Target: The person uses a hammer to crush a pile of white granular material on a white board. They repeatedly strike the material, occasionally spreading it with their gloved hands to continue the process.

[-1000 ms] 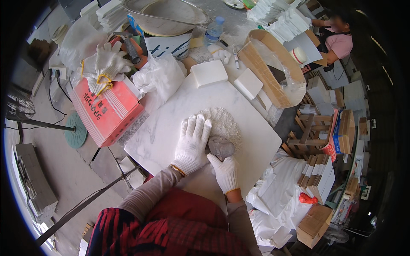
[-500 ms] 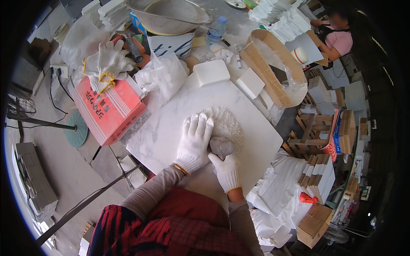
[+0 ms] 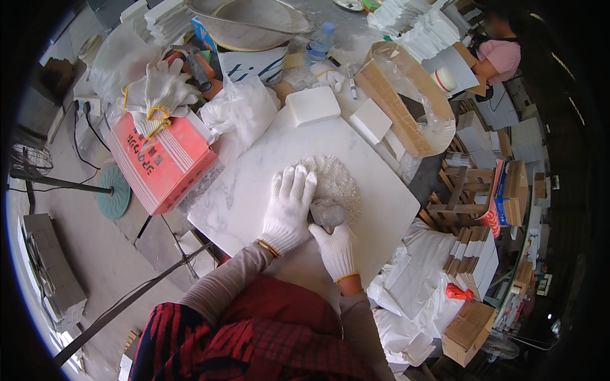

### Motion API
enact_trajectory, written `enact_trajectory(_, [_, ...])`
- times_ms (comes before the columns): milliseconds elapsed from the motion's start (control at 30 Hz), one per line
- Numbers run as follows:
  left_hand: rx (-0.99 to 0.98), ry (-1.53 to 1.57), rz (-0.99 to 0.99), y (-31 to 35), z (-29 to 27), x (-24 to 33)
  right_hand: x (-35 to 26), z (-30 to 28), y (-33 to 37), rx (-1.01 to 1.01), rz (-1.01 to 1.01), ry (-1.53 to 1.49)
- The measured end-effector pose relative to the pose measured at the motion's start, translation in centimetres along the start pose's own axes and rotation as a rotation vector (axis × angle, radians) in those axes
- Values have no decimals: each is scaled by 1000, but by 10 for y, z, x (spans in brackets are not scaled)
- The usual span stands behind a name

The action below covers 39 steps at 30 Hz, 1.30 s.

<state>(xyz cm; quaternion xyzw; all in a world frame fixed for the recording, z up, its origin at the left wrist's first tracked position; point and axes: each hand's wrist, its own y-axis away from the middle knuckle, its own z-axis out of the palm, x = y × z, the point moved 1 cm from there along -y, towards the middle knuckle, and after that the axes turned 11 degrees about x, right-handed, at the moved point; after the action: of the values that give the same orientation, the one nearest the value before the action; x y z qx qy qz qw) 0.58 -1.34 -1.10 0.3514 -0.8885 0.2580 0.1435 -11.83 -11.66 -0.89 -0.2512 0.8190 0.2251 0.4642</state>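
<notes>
A round patch of white crumbly granules lies on a white marble slab. My left hand, in a white knit glove, rests flat at the left edge of the patch with its fingers stretched forward. Beside it my gloved right hand grips a grey rounded lump that looks like stone, held over the near edge of the granules. The palm side of the right hand and the lump's lower part are hidden.
At the slab's far edge stand white blocks and an open cardboard box. A red box with gloves on it and a plastic bag lie left. Behind is a large sieve. A person sits far right.
The grey lump has tilted and shifted slightly in my right hand, which has moved a little toward me. My left hand stays almost where it was.
</notes>
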Motion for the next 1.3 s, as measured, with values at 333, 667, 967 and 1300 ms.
enact_trajectory(333, [27,35,-2,5,-11,-9,-62,-19,0,-134,408,-327])
enact_trajectory(667, [7,-34,30,9,-6,-12,-31,-1,-8,-163,446,-95])
enact_trajectory(967, [-52,-38,10,2,-17,-6,-9,-6,4,-25,125,-39])
enact_trajectory(1300, [-11,-15,9,6,-14,-8,-49,-18,3,-133,446,-223])
